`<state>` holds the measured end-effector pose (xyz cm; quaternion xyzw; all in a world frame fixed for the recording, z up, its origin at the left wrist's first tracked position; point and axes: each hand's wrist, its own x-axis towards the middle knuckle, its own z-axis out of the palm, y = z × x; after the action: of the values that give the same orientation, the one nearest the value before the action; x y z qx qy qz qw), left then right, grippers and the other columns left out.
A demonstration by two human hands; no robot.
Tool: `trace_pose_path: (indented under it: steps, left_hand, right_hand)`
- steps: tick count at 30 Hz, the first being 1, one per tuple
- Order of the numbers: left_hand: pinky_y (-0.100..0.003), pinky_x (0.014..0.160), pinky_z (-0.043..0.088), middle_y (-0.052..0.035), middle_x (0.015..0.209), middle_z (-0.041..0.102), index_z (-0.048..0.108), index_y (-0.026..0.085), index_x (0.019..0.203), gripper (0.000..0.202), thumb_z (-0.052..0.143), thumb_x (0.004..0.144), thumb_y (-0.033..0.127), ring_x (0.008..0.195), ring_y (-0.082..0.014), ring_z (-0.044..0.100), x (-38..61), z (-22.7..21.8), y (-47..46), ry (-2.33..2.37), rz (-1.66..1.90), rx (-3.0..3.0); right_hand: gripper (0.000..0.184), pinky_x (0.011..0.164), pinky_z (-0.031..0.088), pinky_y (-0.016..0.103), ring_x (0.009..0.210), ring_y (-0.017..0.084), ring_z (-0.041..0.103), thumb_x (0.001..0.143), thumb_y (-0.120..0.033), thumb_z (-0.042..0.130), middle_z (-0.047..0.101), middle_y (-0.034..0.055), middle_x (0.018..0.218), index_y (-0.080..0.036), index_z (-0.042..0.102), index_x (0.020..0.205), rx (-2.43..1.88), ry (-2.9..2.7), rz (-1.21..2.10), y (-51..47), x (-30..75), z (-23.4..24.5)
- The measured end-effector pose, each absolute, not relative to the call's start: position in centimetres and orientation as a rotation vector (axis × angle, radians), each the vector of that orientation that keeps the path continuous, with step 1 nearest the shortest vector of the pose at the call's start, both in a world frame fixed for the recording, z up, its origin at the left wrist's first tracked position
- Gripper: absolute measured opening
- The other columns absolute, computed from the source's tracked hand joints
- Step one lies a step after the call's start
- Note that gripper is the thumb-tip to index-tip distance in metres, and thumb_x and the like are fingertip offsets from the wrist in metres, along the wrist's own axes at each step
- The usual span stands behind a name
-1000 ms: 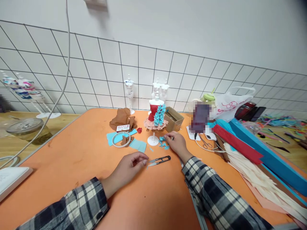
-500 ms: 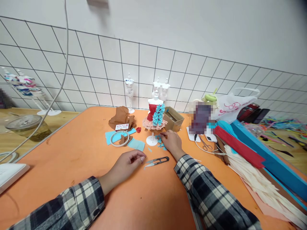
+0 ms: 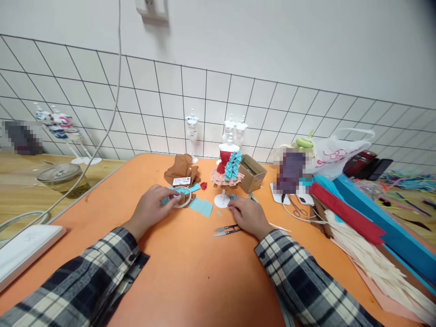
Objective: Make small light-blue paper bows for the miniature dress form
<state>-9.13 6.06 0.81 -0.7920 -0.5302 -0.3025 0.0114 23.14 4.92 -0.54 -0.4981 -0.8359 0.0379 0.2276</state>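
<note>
My left hand (image 3: 153,206) reaches to the left rim of a white roll of tape (image 3: 188,201), thumb and fingers closed at that rim. Light blue paper pieces (image 3: 201,207) lie under and beside the roll. My right hand (image 3: 251,217) rests on the table at the round white base (image 3: 222,201) of a small dress form. Its fingers are bent together, and whatever they hold is hidden. The form wears a red bodice (image 3: 225,161), blue ruffles (image 3: 233,165) and a pink frilled skirt (image 3: 225,178). Black thread snips (image 3: 227,230) lie partly under my right hand.
Behind stand white dress forms (image 3: 192,125), brown paper (image 3: 182,168), a small labelled box (image 3: 181,182) and a cardboard box (image 3: 252,175). To the right are scissors (image 3: 299,209), phones, cables, a plastic bag (image 3: 335,152) and paper strips (image 3: 368,245). A cable hangs at left.
My left hand has moved forward and left from beside the snips to the tape roll. My right hand has drawn back from the blue scraps, over the snips' handle. The view has shifted.
</note>
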Motion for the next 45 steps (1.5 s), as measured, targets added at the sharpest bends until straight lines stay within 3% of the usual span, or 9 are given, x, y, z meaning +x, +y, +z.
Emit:
trace_pose_path:
  steps: [6,9,14,19,22,28,34,40,45]
  left_hand:
    - [-0.044,0.096,0.036,-0.0135,0.126,0.061,0.059,0.017,0.124,0.041,0.048,0.092,0.04,0.115,-0.0297,0.051,-3.5,-0.1,3.8,-1.335,-0.593,-2.735]
    - [-0.047,0.098,0.031,-0.01,0.116,0.066,0.064,0.021,0.115,0.03,0.046,0.095,0.035,0.111,-0.0279,0.054,-2.1,-0.2,3.0,-1.205,-0.519,-2.888]
    - [-0.032,0.087,0.041,-0.0057,0.098,0.07,0.068,0.022,0.103,0.027,0.043,0.096,0.033,0.094,-0.0184,0.061,-3.5,-0.1,3.5,-1.109,-0.623,-3.207]
    - [-0.042,0.089,0.038,-0.0088,0.113,0.064,0.063,0.023,0.115,0.036,0.06,0.085,0.042,0.107,-0.0288,0.053,-4.6,-0.9,4.8,-1.462,-0.675,-2.898]
    - [-0.044,0.089,0.036,-0.0063,0.105,0.066,0.069,0.024,0.095,0.024,0.061,0.082,0.043,0.104,-0.0293,0.053,-4.6,-1.2,5.1,-1.507,-0.593,-2.903]
    - [-0.033,0.077,0.042,-0.0036,0.086,0.065,0.063,0.02,0.085,0.021,0.055,0.086,0.04,0.085,-0.0213,0.058,-3.9,-0.8,4.6,-1.78,-1.041,-2.869]
    - [-0.025,0.063,0.042,0.0019,0.072,0.056,0.054,0.019,0.084,0.025,0.063,0.078,0.041,0.069,-0.0155,0.055,-1.4,-1.0,2.8,-2.088,-1.771,-2.791]
    - [-0.025,0.062,0.043,0.0018,0.071,0.057,0.054,0.018,0.081,0.026,0.066,0.077,0.041,0.066,-0.014,0.055,0.6,-1.1,1.1,-2.055,-1.952,-2.926]
    - [-0.023,0.055,0.039,0.0023,0.065,0.057,0.058,0.018,0.081,0.028,0.067,0.076,0.043,0.059,-0.0129,0.053,-0.6,-0.5,1.7,-2.068,-1.882,-2.906]
  right_hand:
    - [0.021,0.073,0.037,0.03,0.087,0.02,0.057,0.09,-0.026,0.048,0.066,0.0054,0.086,-0.021,0.068,0.093,-1.127,-2.599,0.042,2.9,21.6,0.4]
    - [0.014,0.073,0.036,0.03,0.086,0.019,0.054,0.079,-0.015,0.054,0.064,0.0036,0.084,-0.02,0.066,0.085,-1.034,-2.682,0.129,2.3,21.8,1.1]
    - [0.014,0.073,0.036,0.029,0.085,0.019,0.053,0.072,-0.014,0.059,0.062,0.0031,0.085,-0.019,0.063,0.084,-1.119,-2.647,0.345,1.9,22.4,1.3]
    - [0.007,0.068,0.033,0.028,0.083,0.018,0.051,0.076,-0.022,0.065,0.059,0.0031,0.086,-0.019,0.061,0.081,-1.209,-2.61,0.451,1.5,22.1,0.3]
    - [0.007,0.071,0.035,0.028,0.085,0.018,0.05,0.077,-0.021,0.066,0.059,0.0029,0.087,-0.019,0.06,0.079,-1.183,-2.574,0.435,1.3,22.1,0.0]
    - [0.002,0.071,0.036,0.03,0.081,0.018,0.053,0.087,-0.018,0.055,0.061,0.0041,0.086,-0.018,0.054,0.088,-1.305,-2.353,0.445,1.6,22.3,0.0]
    - [0.035,0.07,0.043,0.03,0.077,0.018,0.055,0.091,-0.035,0.049,0.059,0.0033,0.088,-0.018,0.044,0.121,-1.231,-1.789,0.897,1.2,20.4,-0.1]
    - [0.028,0.082,0.044,0.032,0.093,0.02,0.054,0.071,-0.036,0.071,0.059,0.0052,0.098,-0.017,0.057,0.086,-1.158,-1.668,1.035,0.4,18.2,-0.8]
    - [0.021,0.063,0.041,0.025,0.069,0.014,0.05,0.073,-0.034,0.064,0.053,-0.0014,0.076,-0.019,0.05,0.08,-1.153,-1.592,1.176,1.0,19.3,-0.6]
